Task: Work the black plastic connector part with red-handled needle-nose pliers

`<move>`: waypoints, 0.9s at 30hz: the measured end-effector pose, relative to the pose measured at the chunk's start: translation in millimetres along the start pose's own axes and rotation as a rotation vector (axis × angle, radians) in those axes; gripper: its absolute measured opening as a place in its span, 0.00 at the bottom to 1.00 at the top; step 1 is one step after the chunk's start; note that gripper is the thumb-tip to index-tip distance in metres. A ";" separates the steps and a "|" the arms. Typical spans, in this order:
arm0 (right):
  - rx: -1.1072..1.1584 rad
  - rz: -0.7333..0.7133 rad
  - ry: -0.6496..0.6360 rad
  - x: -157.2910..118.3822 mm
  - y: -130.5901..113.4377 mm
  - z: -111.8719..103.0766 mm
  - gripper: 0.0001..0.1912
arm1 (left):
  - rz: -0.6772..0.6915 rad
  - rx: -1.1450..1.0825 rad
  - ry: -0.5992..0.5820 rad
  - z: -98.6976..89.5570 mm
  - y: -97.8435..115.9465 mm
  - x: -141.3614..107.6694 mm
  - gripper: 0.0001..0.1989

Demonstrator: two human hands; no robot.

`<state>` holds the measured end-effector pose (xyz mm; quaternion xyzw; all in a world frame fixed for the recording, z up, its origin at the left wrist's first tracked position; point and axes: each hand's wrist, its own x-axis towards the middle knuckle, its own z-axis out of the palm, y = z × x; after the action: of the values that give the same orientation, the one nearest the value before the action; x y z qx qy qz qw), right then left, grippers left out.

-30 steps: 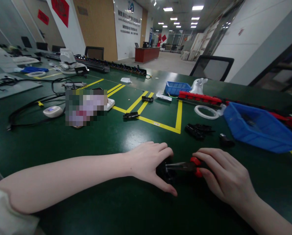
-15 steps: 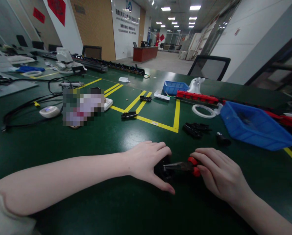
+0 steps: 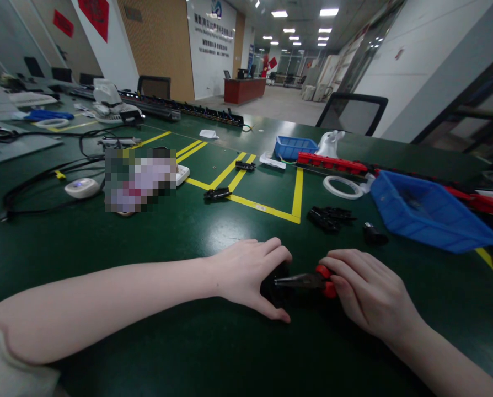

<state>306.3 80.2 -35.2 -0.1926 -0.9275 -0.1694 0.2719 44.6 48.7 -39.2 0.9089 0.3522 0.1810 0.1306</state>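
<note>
My left hand [image 3: 250, 278] is wrapped round a black part [image 3: 276, 286] on the dark green table [image 3: 155, 342], its thumb on the near side and its fingers on the far side. My right hand [image 3: 368, 289] is closed on the red handles of pliers [image 3: 302, 281]. The pliers point left, and their metal tips meet the black part between my left thumb and fingers. Shadow and my fingers hide the part's shape and whether the tips grip it.
Beyond my hands lie black pieces [image 3: 331, 218], a black cylinder [image 3: 374, 234], a blue bin [image 3: 432, 215], a white ring [image 3: 343, 187] and a small black part [image 3: 217, 193] by yellow tape. Left are a pixelated phone [image 3: 141, 182], a white device [image 3: 81, 188] and black cables.
My left thumb has drawn slightly inward and up. The pliers and both hands otherwise hold nearly the same place, and the whole view has shifted very slightly.
</note>
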 end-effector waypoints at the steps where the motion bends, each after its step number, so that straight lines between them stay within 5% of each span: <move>1: -0.002 -0.002 -0.002 0.0 0.0 -0.1 0.09 | 0.001 0.002 -0.002 -0.2 0.2 0.0 0.40; 27: -0.007 -0.006 0.012 3.2 0.0 -2.2 0.09 | -0.009 -0.008 -0.015 1.8 0.3 2.0 0.35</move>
<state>304.9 80.1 -31.7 -0.1897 -0.9259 -0.1745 0.2763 46.9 49.7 -40.2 0.9082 0.3544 0.1748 0.1378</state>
